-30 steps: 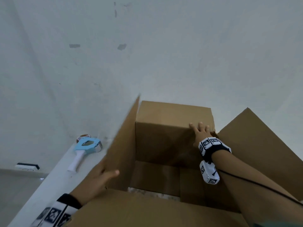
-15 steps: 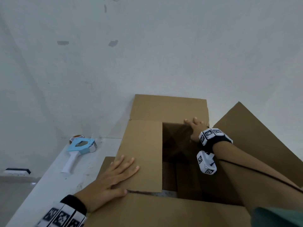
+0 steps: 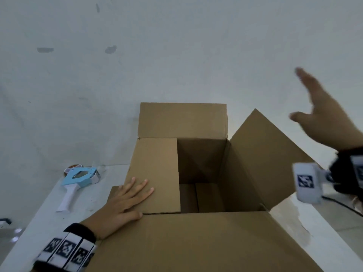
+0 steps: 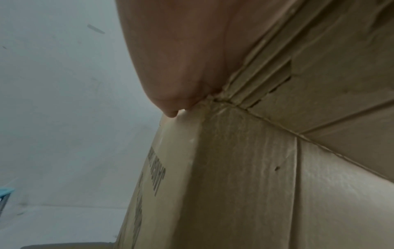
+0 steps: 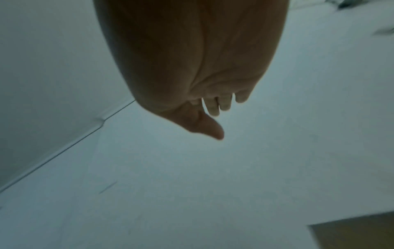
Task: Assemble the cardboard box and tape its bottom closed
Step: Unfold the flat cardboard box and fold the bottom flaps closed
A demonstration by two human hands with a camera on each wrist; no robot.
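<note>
Cardboard box [image 3: 206,242] standing open-side up on the white table [image 3: 306,226], close against the pale wall [image 3: 176,46]. Left flap [image 3: 157,173] folded down flat over the box mouth, covering about the left half of the opening. Left hand [image 3: 121,205] lying palm-down on that flap near its front left corner, fingers straight and spread, pointing away toward the wall; a flat pressing grip, nothing curled round the cardboard. Seen from the left wrist, heel of the left hand [image 4: 181,59] against the creased flap fold at the box corner, printed lettering running down the box side below. Far flap [image 3: 182,120] upright along the wall; right flap [image 3: 271,160] tilted up and outward from the box; near flap spread toward the person. Long edge of the folded flap running from the near rim to the far rim of the box. Right hand [image 3: 324,114] raised in the air above and outside the right flap, well apart from the box, blurred, fingers extended and thumb out, holding nothing; same loose open fingers [image 5: 215,106] in the right wrist view. Blue and white tape dispenser [image 3: 76,183] lying on the table left of the box, handle pointing toward the person.
</note>
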